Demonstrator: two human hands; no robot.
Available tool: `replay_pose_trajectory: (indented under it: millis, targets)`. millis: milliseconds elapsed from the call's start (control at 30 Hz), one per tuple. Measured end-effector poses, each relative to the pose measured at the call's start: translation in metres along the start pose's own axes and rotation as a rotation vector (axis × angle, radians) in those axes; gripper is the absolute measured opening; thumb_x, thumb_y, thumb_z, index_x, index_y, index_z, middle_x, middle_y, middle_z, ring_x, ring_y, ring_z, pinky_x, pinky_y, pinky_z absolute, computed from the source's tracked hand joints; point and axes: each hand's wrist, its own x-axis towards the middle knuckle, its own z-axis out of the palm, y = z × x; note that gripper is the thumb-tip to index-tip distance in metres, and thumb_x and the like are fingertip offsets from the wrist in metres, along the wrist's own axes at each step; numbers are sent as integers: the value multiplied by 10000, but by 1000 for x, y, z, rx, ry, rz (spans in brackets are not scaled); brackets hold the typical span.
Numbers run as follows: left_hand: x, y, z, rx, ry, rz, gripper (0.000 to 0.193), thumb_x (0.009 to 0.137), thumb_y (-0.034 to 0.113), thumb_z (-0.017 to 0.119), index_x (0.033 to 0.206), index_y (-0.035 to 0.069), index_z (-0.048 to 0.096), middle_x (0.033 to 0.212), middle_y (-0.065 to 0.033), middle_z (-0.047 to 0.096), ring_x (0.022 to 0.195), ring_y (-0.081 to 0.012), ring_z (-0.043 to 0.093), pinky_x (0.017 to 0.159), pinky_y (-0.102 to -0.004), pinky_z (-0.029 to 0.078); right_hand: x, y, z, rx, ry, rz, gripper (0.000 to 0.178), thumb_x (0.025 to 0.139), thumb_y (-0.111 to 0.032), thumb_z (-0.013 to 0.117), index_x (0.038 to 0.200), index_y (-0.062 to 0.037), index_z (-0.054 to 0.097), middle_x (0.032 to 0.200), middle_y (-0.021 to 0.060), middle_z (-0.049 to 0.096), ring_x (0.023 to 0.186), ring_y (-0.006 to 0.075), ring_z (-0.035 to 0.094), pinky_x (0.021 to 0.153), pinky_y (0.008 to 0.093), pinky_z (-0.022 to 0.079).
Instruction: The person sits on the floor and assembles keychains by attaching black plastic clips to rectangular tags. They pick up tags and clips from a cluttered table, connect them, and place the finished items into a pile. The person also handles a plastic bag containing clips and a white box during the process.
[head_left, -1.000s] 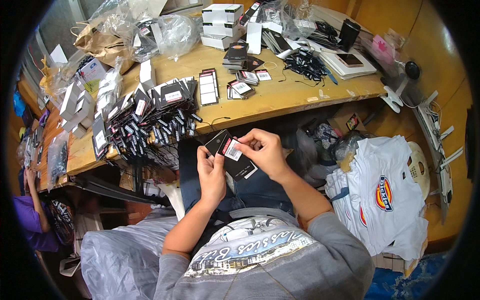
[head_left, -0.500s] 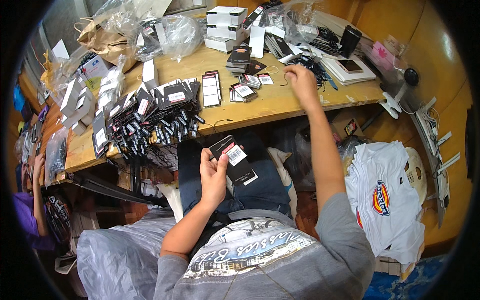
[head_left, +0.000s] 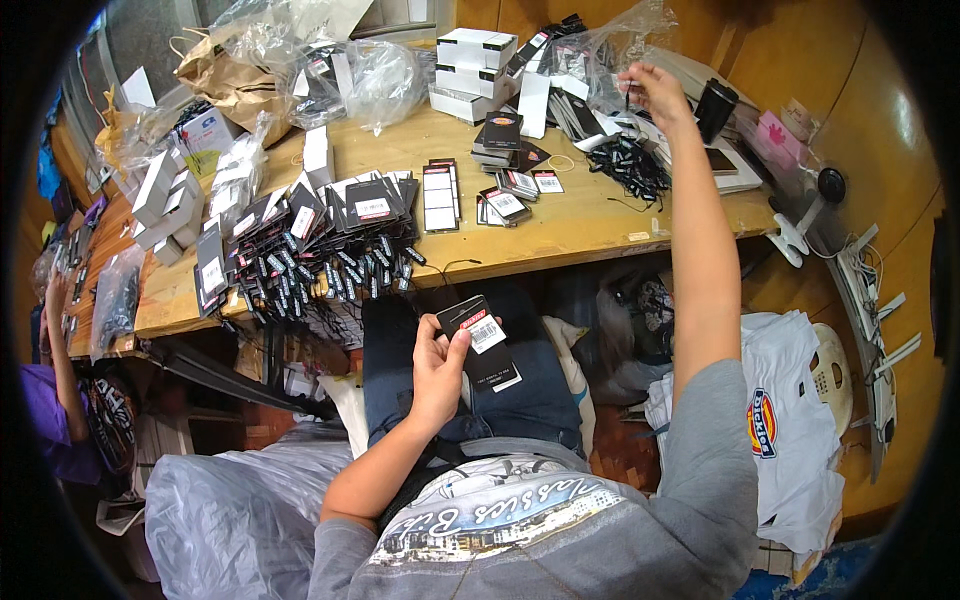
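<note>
Black tags (head_left: pixel 478 340) pinched in left hand (head_left: pixel 437 372); right hand's (head_left: pixel 655 90) grip unclear

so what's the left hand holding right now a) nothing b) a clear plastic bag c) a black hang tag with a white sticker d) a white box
c: the left hand grips a black hang tag with a white sticker over the lap, while the right hand reaches out above the pile of black cords on the wooden table.
</note>
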Motion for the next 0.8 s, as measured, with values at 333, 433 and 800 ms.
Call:
replay_pose_trajectory:
  millis: [333,433,800]
  targets:
    - [0,-1,-1,5,1,-17,110,840,35,412,894,40,317,931,-203,553,824,-179,564,721,-268,459,-2,-56,1,295,-139,-115,135,805,-92,499,875,24,506,816,152,579,733,211,586,647,260,492]
    - [-1,-1,0,13,-2,-12,98,843,44,415,883,40,326,925,-185,555,831,-177,561,735,-267,452,-10,-62,5,330,-189,-121,136,805,-89,497,879,25,507,814,150,577,741,210,581,655,256,488]
    - [-4,-3,-2,36,-71,-15,93,832,60,452,908,13,426,962,-116,554,845,-118,525,769,-224,409,-63,-66,29,861,-553,10,112,791,-129,532,831,-24,540,746,42,560,681,142,556,569,179,465]
